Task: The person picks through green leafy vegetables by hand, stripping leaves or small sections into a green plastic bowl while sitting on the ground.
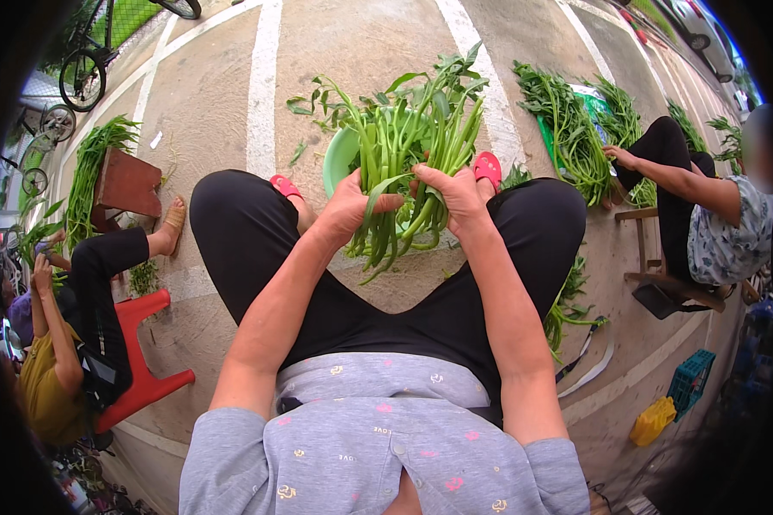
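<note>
Between my knees, my left hand [354, 209] grips leafy green stems, its thumb across a bent leaf. My right hand [449, 196] closes around another part of the green stalks [454, 138], beside the left one. The two bunches stand close together, cut ends and leaves upward, with more strands hanging below my fingers. Behind them on the concrete sits a light green plastic basin [339, 154], partly hidden by the vegetables. Leaves show over its rim. Whether the held stems touch the basin cannot be told.
At right, a seated person [715, 206] reaches to long greens [570, 138] on a plastic sack. Another person [58, 360] holds greens at left, beside a red plastic stool [145, 360]. Greens hang over a reddish-brown wooden stool [127, 183]. A teal crate [691, 384] and yellow container [652, 421] stand lower right.
</note>
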`<state>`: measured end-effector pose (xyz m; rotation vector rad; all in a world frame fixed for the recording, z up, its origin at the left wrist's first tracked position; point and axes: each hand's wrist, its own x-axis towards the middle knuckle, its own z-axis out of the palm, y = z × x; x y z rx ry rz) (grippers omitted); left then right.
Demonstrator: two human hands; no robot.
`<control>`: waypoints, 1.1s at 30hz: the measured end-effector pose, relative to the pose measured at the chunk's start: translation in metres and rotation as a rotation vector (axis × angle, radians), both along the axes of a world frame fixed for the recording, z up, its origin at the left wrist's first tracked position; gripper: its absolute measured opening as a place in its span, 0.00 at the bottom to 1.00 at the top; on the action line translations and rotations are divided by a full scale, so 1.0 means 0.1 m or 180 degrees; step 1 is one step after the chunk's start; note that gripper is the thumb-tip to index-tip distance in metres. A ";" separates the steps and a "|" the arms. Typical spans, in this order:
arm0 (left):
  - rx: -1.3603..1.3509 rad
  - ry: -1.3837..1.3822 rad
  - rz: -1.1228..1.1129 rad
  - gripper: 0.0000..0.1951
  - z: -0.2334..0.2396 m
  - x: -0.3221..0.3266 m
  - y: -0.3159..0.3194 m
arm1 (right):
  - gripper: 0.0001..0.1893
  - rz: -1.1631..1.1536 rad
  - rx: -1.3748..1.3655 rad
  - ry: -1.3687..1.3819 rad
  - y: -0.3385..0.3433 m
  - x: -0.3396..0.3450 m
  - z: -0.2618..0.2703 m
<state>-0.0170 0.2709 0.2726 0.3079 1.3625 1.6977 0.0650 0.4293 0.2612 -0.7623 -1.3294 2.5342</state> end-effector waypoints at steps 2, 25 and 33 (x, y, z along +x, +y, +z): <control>-0.0010 -0.0011 -0.0064 0.27 -0.05 0.01 0.00 | 0.16 0.0077 0.0019 0.0003 0.00 -0.01 -0.01; -0.0306 -0.0119 0.1093 0.13 -0.18 -0.22 -0.12 | 0.11 -0.1231 0.0706 -0.0354 0.30 0.08 0.01; -0.0344 0.0564 0.1069 0.14 -0.18 -0.22 -0.16 | 0.09 -0.0992 0.0935 -0.0459 0.36 0.12 0.00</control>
